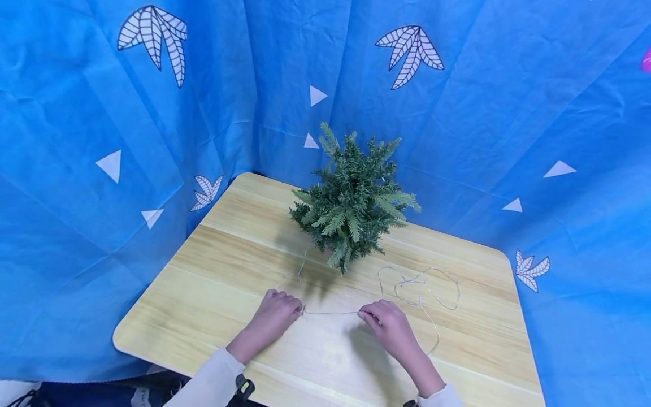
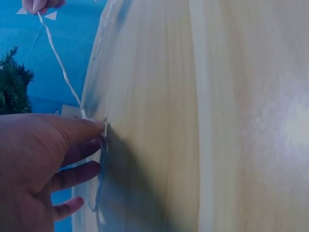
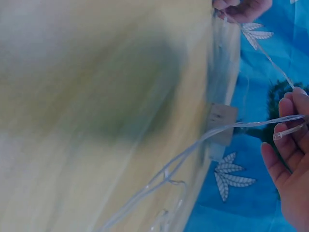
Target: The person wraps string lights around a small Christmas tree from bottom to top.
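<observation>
A thin, clear string of lights runs nearly straight between the two hands, low in front of the small artificial pine tree. My left hand pinches one end of this stretch between thumb and forefinger; the left wrist view shows its other fingers spread loosely and a loop of wire hanging below. The other end is pinched in the fingertips of my right hand. A small clear bulb sticks out by the right fingers in the right wrist view, with more wire trailing from that hand.
Loose coils of the wire lie on the wooden table right of the tree, and a short strand lies at its left. Behind the table hangs a blue curtain with white leaf prints. The tree's square base shows in the right wrist view.
</observation>
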Available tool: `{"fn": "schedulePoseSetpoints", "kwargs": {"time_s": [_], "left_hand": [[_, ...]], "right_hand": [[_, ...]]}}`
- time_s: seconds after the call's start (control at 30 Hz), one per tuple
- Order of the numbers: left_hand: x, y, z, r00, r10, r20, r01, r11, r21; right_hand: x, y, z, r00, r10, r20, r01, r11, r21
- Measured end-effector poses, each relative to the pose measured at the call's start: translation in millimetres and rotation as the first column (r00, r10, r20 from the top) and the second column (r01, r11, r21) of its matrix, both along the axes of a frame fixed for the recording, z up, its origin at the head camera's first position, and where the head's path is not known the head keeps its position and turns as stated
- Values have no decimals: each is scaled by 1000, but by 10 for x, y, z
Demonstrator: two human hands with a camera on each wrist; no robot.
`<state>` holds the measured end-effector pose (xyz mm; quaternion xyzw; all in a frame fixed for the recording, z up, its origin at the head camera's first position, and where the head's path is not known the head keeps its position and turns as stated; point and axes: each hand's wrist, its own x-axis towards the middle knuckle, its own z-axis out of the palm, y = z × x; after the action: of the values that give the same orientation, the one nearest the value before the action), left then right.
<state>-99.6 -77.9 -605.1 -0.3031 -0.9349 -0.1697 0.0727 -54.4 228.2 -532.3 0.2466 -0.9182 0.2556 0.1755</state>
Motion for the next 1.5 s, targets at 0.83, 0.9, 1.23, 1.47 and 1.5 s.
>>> {"fn": "schedulePoseSetpoints", "kwargs": {"time_s": [0.83, 0.9, 1.23, 1.47, 1.5], "left_hand": [[-205, -417, 186, 991, 111, -75, -108, 994, 33], [-225, -439, 210, 988, 117, -101, -113, 992, 48], [-338, -512, 298, 976, 165, -142, -134, 970, 203], [-404, -555, 427, 959, 214, -183, -160, 949, 272], [-417, -558, 438, 958, 220, -186, -163, 946, 280]], "right_hand": [[-66, 259, 375, 989, -63, -134, 55, 996, -66], [-63, 265, 404, 988, -57, -142, 46, 996, -78], [-28, 275, 558, 985, -57, -162, 41, 994, -104], [1, 238, 746, 976, -26, -215, -7, 989, -151], [4, 230, 768, 973, -21, -228, -15, 988, -155]]}}
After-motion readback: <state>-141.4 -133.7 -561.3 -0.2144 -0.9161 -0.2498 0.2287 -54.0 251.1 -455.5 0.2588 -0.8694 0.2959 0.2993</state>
